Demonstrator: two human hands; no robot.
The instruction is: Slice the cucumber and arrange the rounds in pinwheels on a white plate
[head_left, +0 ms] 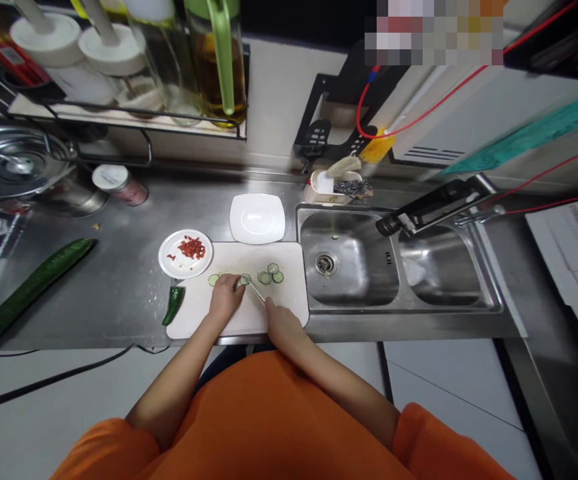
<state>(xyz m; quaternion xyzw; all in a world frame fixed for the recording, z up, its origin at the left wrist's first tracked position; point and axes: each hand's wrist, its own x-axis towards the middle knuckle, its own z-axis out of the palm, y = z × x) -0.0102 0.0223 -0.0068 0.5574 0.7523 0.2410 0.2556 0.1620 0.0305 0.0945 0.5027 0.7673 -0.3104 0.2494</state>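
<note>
On the white cutting board, my left hand is closed, with its fingertips by a cucumber slice; what it may hold is too small to make out. My right hand is wrapped round the handle of a knife, whose blade points up and left to that slice. Several cucumber slices lie to the right of the blade, and a pale green piece is left of my left hand. A green pepper rests at the board's left edge.
A round plate with chopped red pieces overlaps the board's upper left corner. Behind the board is a white square dish. A long cucumber lies far left. The double sink is at the right; a rack of bottles hangs above the counter.
</note>
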